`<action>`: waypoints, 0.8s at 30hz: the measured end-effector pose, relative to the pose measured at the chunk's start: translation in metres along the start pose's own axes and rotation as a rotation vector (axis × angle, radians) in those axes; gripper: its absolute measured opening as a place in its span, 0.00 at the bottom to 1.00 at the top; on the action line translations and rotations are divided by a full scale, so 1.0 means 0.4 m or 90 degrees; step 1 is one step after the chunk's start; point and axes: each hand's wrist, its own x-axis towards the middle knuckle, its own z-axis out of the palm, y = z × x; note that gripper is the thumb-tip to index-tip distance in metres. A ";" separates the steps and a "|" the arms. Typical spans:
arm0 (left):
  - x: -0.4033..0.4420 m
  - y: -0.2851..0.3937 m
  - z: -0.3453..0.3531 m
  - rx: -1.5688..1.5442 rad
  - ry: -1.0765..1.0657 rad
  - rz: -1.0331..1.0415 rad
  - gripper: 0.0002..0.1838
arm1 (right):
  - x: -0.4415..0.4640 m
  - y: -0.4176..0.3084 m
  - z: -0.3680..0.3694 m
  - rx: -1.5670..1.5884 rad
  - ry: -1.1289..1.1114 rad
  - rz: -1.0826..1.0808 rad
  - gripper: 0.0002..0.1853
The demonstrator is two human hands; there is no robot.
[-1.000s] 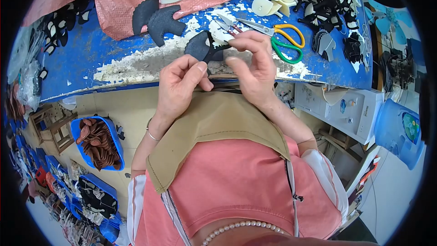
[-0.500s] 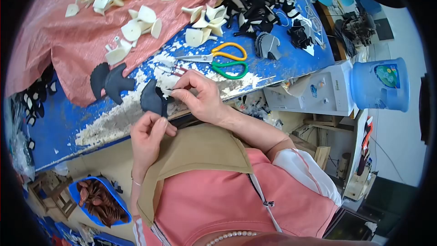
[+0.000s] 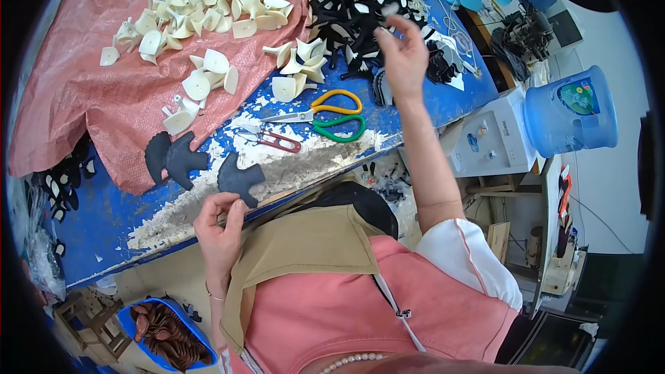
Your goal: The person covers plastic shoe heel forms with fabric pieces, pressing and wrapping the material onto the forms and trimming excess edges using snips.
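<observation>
My left hand (image 3: 220, 225) is at the table's front edge, its thumb and index finger pinched at the lower tip of a dark grey fabric piece (image 3: 239, 176) with a scalloped edge. My right hand (image 3: 405, 55) is raised over the right side of the table, beside the pile of black pieces (image 3: 346, 21) with white faces. Its thumb and index finger are apart. A small whitish blur (image 3: 391, 10) sits just past the fingertips; whether it is touching them cannot be told. Two more dark grey fabric pieces (image 3: 183, 161) overlap to the left.
Scissors (image 3: 337, 116) with yellow and green handles and red thread snips (image 3: 279, 141) lie mid-table. Cream plastic parts (image 3: 208, 0) are heaped on a pink sheet (image 3: 62, 83). Grey pieces (image 3: 382, 88) lie under my right forearm. A water dispenser (image 3: 495, 142) stands right.
My right hand has left the grey fabric piece, where it pinched something small with white on it, and swung far right and away from me. The view has shifted; my left hand moved slightly.
</observation>
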 end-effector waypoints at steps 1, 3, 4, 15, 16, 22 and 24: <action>-0.005 -0.006 0.003 0.018 0.014 0.005 0.05 | -0.039 0.004 0.003 -0.043 -0.046 0.050 0.13; -0.003 -0.012 0.007 0.130 0.043 0.080 0.06 | -0.120 -0.009 0.019 0.066 -0.118 0.158 0.11; -0.002 -0.017 0.007 0.139 0.060 0.066 0.06 | -0.163 -0.017 0.028 0.076 -0.136 0.169 0.11; 0.049 -0.059 0.001 0.406 0.156 0.185 0.10 | -0.413 -0.013 0.060 0.239 -0.280 0.328 0.07; 0.051 -0.059 0.001 0.445 0.165 0.182 0.11 | -0.419 -0.009 0.063 0.237 -0.284 0.332 0.07; 0.078 -0.067 0.021 0.591 0.142 0.060 0.13 | -0.424 -0.006 0.069 0.238 -0.285 0.300 0.07; 0.072 -0.071 0.022 0.573 0.139 0.088 0.12 | -0.436 0.005 0.075 0.192 -0.300 0.221 0.07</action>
